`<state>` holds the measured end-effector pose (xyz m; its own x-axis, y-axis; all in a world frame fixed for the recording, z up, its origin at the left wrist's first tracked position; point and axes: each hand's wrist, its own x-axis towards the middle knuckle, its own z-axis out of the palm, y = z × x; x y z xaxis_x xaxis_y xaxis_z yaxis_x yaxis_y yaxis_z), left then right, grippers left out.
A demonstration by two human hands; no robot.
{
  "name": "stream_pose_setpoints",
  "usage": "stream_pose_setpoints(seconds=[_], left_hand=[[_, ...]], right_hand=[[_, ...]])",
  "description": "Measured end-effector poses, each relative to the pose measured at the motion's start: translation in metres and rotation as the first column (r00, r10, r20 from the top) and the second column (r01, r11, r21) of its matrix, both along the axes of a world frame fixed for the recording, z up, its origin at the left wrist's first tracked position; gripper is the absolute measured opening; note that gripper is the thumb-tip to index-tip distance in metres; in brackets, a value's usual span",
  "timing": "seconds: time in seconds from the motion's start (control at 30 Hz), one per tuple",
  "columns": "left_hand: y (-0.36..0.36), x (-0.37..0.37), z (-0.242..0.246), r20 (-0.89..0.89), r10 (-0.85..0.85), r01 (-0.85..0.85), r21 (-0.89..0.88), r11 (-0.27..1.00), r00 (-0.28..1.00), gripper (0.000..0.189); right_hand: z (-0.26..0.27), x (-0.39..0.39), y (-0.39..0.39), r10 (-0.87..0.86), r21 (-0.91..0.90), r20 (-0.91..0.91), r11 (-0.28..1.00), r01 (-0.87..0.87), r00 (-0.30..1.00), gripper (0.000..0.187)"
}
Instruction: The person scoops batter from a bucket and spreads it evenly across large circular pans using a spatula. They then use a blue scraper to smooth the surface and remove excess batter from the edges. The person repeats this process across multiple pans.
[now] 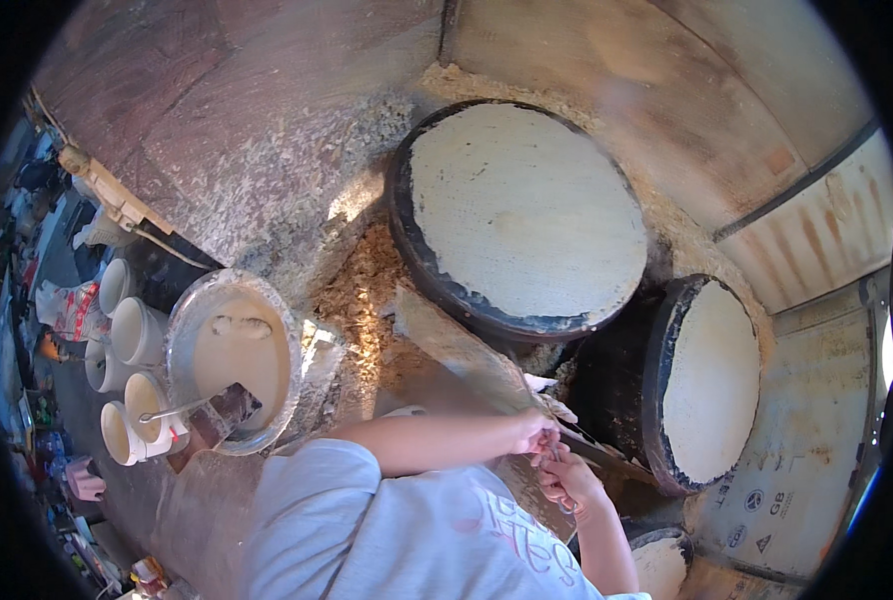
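Note:
My left hand is drawn together in front of my chest, its fingertips bunched at the far end of a small metal tool. Whether something thin is pinched there I cannot make out. My right hand is closed around that tool, which looks like a pair of scissors; a looped handle shows below the fingers. Both hands nearly touch. Just beyond them lie pale, crumpled scraps beside a dark round vat with a smooth, off-white surface.
A larger dark-rimmed vat stands ahead, also pale on top. Left is a wide basin of beige liquid, with a brown board at its rim. Several white buckets stand beyond; a ladle rests over one. Stained panels enclose the right.

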<state>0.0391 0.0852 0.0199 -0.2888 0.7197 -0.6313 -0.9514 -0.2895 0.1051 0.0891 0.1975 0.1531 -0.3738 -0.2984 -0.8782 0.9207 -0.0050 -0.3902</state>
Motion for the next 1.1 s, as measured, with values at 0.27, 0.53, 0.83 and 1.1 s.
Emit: stream_pose_setpoints(seconds=[0.27, 0.53, 0.83, 1.1], left_hand=[[-0.162, -0.014, 0.011, -0.030, 0.524, -0.523, -0.122, 0.843, 0.851, 0.020], [-0.263, -0.085, 0.005, -0.248, 0.599, -0.636, -0.110, 0.764, 0.762, 0.029], [-0.241, -0.045, 0.014, -0.199, 0.584, -0.611, -0.112, 0.784, 0.787, 0.029], [-0.142, 0.014, 0.034, 0.058, 0.462, -0.448, -0.162, 0.879, 0.885, 0.020]], right_hand=[[-0.023, -0.057, -0.132, 0.241, -0.201, -0.113, 0.945, -0.260, 0.964, 0.010], [-0.025, -0.106, -0.245, 0.112, -0.332, -0.110, 0.932, -0.142, 0.988, 0.015], [-0.013, -0.058, -0.237, -0.002, -0.174, -0.311, 0.983, -0.054, 0.950, 0.017], [0.002, 0.000, -0.131, 0.027, -0.161, -0.139, 0.986, -0.050, 0.990, 0.013]])
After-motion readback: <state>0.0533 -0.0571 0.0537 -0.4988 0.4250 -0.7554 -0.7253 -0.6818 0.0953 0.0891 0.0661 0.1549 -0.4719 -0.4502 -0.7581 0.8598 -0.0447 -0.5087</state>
